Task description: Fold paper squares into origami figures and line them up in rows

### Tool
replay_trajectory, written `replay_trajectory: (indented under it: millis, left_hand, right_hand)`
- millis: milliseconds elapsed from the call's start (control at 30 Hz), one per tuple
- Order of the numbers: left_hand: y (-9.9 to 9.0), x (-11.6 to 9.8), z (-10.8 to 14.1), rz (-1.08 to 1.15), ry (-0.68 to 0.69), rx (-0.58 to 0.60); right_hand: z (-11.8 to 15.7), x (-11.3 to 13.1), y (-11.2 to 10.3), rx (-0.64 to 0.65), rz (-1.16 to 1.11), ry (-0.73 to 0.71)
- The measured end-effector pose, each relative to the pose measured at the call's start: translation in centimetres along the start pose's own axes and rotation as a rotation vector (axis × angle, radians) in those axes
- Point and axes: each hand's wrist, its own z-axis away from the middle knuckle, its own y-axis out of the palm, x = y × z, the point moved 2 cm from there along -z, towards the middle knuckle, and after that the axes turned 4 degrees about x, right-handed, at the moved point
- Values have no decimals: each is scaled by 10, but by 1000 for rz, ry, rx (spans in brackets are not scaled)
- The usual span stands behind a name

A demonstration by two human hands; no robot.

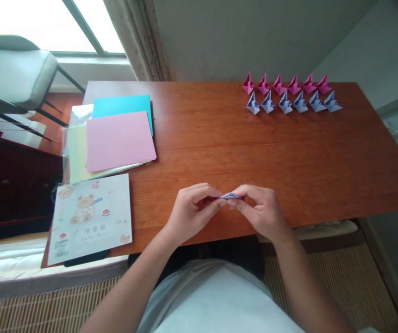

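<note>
Between my two hands is a small folded piece of lavender paper, held above the front part of the table. My left hand pinches its left end between thumb and fingertips. At the other end, the thumb and fingers of my right hand are closed on the same paper. Fingers cover part of it, so its full shape is hidden. Near the far right edge stand folded paper figures in two rows, pink ones behind and lavender ones in front.
On the left of the wooden table lie pink paper, teal paper and pale yellow sheets in a clear sleeve. A white pad with bear drawings overlaps the front left edge. A grey chair stands beyond, by the window.
</note>
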Motion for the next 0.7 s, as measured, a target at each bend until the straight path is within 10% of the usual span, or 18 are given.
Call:
replay_trajectory:
  millis: [267,700]
  left_hand:
    - [3,11,1,351,-201,-197]
    - [-2,14,4,331,-188,-197]
  right_hand:
    - [-8,-4,0,-10,53,-27]
    - [-7,-3,4,-65,80,-37]
